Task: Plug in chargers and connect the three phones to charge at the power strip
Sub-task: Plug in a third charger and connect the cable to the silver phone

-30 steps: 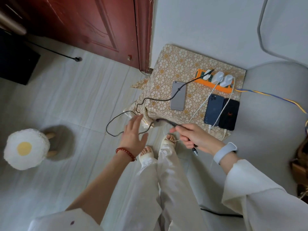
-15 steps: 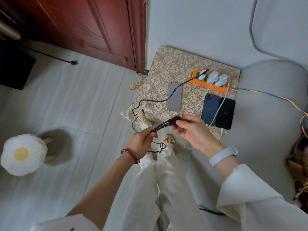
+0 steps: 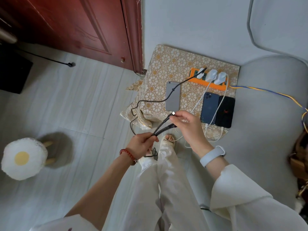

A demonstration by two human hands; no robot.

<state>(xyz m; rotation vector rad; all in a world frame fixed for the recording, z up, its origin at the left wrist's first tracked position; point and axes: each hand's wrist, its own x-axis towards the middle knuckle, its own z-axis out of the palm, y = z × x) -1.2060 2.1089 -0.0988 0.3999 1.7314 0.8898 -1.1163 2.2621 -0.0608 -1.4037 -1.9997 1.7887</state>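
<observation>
Patterned stand, power strip, three phones

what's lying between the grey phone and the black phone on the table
In the head view, the blue phone lies between the grey phone and the black phone, against the black one. A white cable crosses the cloth beside it.

A patterned cloth with gold flowers covers the worktop. The black cable looks braided and matt, its connector tip shiny metal. The power strip is orange plastic; the chargers are smooth white plastic. The phones have smooth backs, the black one glossy. The door is dark polished wood, the floor pale smooth tile.
</observation>
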